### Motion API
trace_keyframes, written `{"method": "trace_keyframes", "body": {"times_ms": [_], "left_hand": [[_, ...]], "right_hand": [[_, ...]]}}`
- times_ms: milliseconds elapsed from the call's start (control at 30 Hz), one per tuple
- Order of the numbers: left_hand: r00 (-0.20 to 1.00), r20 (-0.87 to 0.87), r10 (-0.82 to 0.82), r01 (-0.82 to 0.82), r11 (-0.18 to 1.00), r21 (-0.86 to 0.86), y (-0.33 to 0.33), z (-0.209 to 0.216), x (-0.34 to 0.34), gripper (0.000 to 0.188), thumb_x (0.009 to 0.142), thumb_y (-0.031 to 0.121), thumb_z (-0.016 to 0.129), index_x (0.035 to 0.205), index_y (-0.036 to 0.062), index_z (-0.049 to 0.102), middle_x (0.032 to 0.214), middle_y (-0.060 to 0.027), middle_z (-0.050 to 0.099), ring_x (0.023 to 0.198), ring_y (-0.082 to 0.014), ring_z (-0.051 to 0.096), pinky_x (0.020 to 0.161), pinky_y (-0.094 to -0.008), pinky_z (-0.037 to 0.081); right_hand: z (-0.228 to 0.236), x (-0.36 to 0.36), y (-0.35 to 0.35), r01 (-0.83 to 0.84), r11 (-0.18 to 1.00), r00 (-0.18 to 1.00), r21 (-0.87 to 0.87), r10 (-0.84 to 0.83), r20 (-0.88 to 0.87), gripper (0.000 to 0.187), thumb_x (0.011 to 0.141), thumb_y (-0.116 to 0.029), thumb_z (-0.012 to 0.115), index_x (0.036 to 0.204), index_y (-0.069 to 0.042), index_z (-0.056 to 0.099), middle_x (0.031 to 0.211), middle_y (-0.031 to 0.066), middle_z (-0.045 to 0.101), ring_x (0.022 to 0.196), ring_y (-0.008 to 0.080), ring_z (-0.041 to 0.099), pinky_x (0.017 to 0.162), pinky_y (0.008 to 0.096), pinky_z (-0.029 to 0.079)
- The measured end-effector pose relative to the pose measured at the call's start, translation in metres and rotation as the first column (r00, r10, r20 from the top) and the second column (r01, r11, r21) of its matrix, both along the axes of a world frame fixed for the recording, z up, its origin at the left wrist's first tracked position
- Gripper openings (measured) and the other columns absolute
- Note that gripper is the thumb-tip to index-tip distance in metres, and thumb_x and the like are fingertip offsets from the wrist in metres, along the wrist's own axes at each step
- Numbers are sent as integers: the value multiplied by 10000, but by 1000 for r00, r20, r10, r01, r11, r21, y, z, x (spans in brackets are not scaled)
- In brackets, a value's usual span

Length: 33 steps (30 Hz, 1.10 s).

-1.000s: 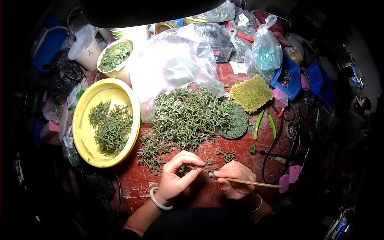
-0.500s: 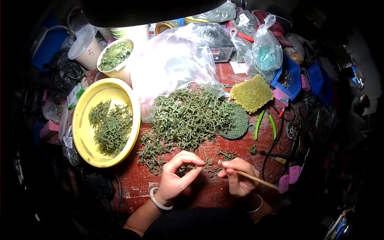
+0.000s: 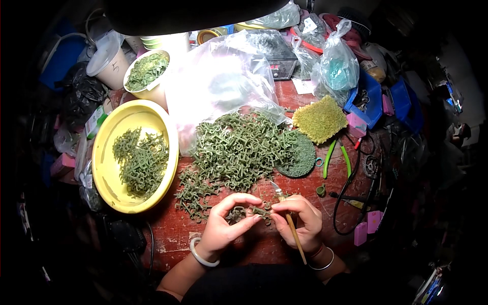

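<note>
Right at the near side of the worn red table [image 3: 173, 244], its paint scuffed down to paler streaks, two bare hands work close together. The left hand [image 3: 230, 221] curves into a loose ring, thumb and forefinger nearly meeting, their tips pinching a small green piece [image 3: 261, 210], knobbly and matte. The right hand [image 3: 299, 222] is mostly closed, thumb and fingers gripping a slender tool [image 3: 295, 237]: a smooth, round wooden handle slanting back toward the body, and a pale, pointed tip that looks like metal, aimed away over the tabletop. Whether the right fingertips touch the green piece too, I can't tell.

A smooth white bangle [image 3: 204, 257] rings the left wrist; a thin, shiny bracelet [image 3: 324, 261] circles the right.

Just beyond the hands spreads a heap of curly green pieces [image 3: 236, 152], short, hooked and tangled, dull as dry clay. More of the same sit in a glossy yellow plastic basin [image 3: 113, 189] to the left. Behind the heap, a crumpled clear bag [image 3: 218, 84] glares under the lamp. Beside the heap's right edge lie a pebbly green disc [image 3: 303, 161] and a yellow mat [image 3: 319, 120], rough and ragged-edged, with slim, bright-green tool handles [image 3: 346, 160] splayed nearby.
</note>
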<state>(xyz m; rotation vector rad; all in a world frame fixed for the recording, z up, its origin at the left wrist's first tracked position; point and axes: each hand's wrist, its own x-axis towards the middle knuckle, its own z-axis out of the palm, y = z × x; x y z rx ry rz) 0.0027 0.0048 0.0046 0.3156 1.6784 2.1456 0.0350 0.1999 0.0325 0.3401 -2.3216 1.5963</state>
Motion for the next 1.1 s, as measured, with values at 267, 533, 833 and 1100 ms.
{"method": "trace_keyframes", "body": {"times_ms": [267,533,833,1100], "left_hand": [[829,541,-143,2,967,253,-9,5,-2,302,915,12,667,1209,10,603,1118,-64,660,948,-87,603,830,-231,488],[849,510,-138,-3,964,267,-5,11,-2,250,929,-9,652,1176,5,618,1112,-68,666,1007,-110,636,838,-229,498],[864,492,-105,-27,967,254,-5,8,-1,212,924,-10,663,1134,4,639,1109,-69,669,1027,-121,637,853,-238,499],[893,447,-41,-42,984,173,-3,8,0,203,918,-26,658,1118,3,642,1089,-77,675,1028,-133,636,893,-264,498]], "right_hand": [[1,3,1,28,997,998,65,-25,-61,291,778,73,756,1035,9,634,894,130,661,763,231,649,678,305,522],[-1,4,-1,16,997,996,78,-9,-86,299,768,59,770,1032,6,640,889,128,656,763,226,647,683,309,520],[2,6,2,-6,999,996,48,10,-84,256,864,18,720,1107,30,641,879,120,673,747,221,649,658,312,529],[-3,9,9,-37,999,988,-29,32,-150,188,984,-127,625,1057,36,681,846,100,666,725,208,623,653,309,517]]}}
